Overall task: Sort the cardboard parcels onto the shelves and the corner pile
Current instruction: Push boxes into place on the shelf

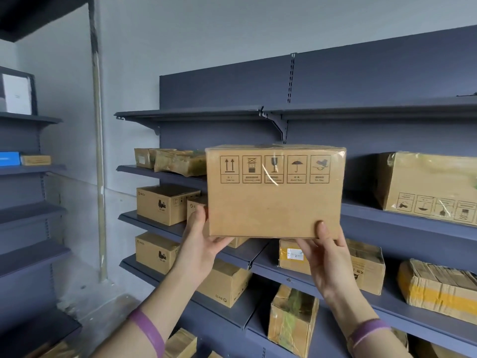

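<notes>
From the head view, a rectangular cardboard parcel of smooth tan board is held up in front of the dark blue-grey metal shelving, at the height of the second board down. Its broad face is turned toward the camera and is upright. A row of five black handling symbols is printed along the top, and clear glossy tape crosses the top edge and runs down over the symbols. The left hand grips the lower left corner, thumb lying up the side edge and the other fingers tucked underneath, hidden. The right hand grips the lower right corner, thumb pressed flat on the front face; its other fingers are behind the box and cannot be seen. Each wrist wears a purple band. The matte shelf boards rest on slotted uprights and brackets. The top shelf sits just above the parcel. Lower boards carry a squat printed carton, flattened parcels wrapped in wrinkled film, a large taped box and a crumpled bundle banded with yellow tape. A pale grey wall rises behind, and a second shelf unit stands at the left.
</notes>
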